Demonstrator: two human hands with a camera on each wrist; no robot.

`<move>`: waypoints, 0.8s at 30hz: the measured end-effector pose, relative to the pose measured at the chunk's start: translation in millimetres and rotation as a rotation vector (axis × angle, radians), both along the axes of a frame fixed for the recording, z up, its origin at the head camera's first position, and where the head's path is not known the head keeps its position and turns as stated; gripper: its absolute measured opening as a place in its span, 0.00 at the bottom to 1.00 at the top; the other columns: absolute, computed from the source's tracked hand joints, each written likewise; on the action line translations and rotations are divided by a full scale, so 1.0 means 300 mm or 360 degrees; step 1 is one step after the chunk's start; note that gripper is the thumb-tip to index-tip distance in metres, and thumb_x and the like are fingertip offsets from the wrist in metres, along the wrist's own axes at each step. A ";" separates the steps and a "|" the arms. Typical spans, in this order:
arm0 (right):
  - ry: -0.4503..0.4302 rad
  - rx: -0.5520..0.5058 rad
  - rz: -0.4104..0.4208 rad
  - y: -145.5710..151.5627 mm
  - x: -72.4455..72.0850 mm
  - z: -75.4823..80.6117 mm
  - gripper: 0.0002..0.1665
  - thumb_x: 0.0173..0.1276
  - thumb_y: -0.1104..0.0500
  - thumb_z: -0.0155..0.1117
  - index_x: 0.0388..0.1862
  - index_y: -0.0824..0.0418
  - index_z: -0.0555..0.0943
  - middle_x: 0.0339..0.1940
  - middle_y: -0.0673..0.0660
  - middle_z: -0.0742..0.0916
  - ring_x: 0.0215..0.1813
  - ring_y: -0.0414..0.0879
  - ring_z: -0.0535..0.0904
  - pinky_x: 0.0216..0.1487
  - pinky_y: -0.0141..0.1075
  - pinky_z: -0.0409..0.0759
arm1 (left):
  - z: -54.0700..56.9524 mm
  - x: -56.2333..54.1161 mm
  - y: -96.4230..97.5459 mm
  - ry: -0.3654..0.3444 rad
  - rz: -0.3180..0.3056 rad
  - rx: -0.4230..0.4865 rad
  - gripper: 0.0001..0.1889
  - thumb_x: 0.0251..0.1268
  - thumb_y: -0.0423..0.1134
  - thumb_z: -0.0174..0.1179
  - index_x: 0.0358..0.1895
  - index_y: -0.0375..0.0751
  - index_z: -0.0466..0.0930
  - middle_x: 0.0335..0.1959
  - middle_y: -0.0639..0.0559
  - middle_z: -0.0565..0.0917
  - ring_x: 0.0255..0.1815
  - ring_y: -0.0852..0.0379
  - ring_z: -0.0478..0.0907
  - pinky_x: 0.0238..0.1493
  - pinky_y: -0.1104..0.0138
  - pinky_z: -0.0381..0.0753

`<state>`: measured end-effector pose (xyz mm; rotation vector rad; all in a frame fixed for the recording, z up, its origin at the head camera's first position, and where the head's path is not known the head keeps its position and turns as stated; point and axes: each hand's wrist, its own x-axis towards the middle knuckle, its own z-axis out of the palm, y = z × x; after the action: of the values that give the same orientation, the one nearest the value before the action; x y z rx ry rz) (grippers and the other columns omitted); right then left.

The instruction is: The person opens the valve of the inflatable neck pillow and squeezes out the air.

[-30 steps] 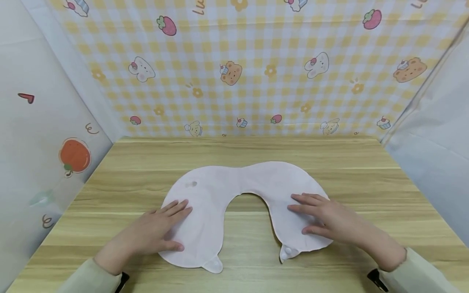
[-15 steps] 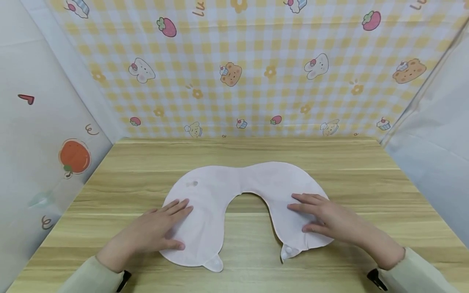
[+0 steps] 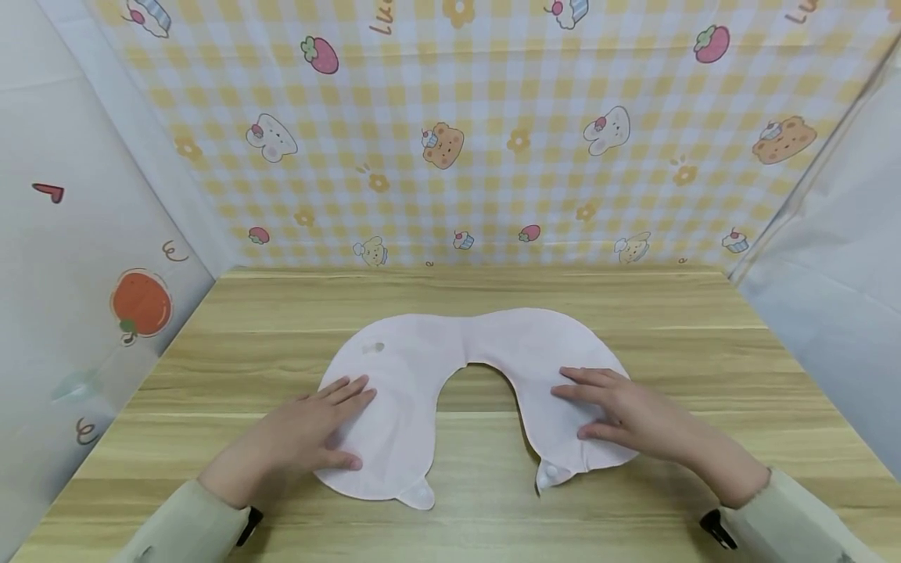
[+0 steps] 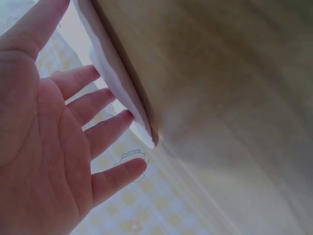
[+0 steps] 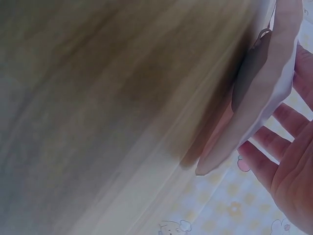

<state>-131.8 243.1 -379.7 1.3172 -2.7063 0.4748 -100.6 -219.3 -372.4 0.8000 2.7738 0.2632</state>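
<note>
A flat, pale pink U-shaped neck pillow (image 3: pixel 464 336) lies on the table with its opening toward the person. Each end carries a small tab, and the right tab (image 3: pixel 552 474) shows a round snap. Near the upper left of the pillow is a small clear valve (image 3: pixel 375 347). My left hand (image 3: pixel 310 430) rests on the left lobe, fingers spread and fairly straight. On the right lobe rests my right hand (image 3: pixel 626 414), its fingers spread too. In the left wrist view the fingertips touch the pillow's edge (image 4: pixel 115 73). The right wrist view shows its raised edge (image 5: pixel 254 112).
The wood-grain table (image 3: pixel 479 532) runs back to a yellow checked cloth wall (image 3: pixel 486 180). White cloth walls stand at the left (image 3: pixel 77 141) and right (image 3: pixel 831 234).
The pillow's left lobe has shifted slightly right and away from the person, together with the left hand. The right hand stays nearly in place on its lobe.
</note>
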 end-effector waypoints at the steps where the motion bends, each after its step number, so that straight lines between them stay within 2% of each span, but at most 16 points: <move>1: -0.0007 0.0001 -0.0006 0.000 -0.003 0.000 0.32 0.61 0.48 0.72 0.65 0.49 0.79 0.68 0.59 0.80 0.66 0.56 0.77 0.56 0.51 0.81 | -0.001 -0.005 0.001 0.0000 -0.0001 -0.0001 0.48 0.55 0.67 0.64 0.75 0.42 0.63 0.77 0.39 0.64 0.76 0.33 0.61 0.57 0.31 0.71; 7: -0.0038 -0.0023 -0.0022 0.005 -0.023 -0.007 0.32 0.61 0.51 0.74 0.65 0.51 0.79 0.68 0.61 0.80 0.66 0.57 0.77 0.57 0.53 0.80 | -0.005 -0.035 0.005 0.0012 -0.0013 0.0003 0.48 0.55 0.65 0.66 0.75 0.41 0.64 0.76 0.39 0.64 0.76 0.33 0.61 0.59 0.32 0.70; 24: -0.0149 -0.0059 -0.0094 0.028 -0.079 -0.012 0.32 0.61 0.51 0.73 0.65 0.52 0.79 0.68 0.62 0.79 0.68 0.59 0.75 0.59 0.53 0.78 | -0.014 -0.141 0.016 -0.0060 -0.0043 -0.0002 0.48 0.56 0.64 0.66 0.76 0.40 0.61 0.78 0.39 0.60 0.77 0.32 0.56 0.66 0.33 0.64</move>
<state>-155.6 251.5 -383.4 1.2317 -2.7883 0.5916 -142.9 -214.5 -376.5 0.8234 2.7257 0.2685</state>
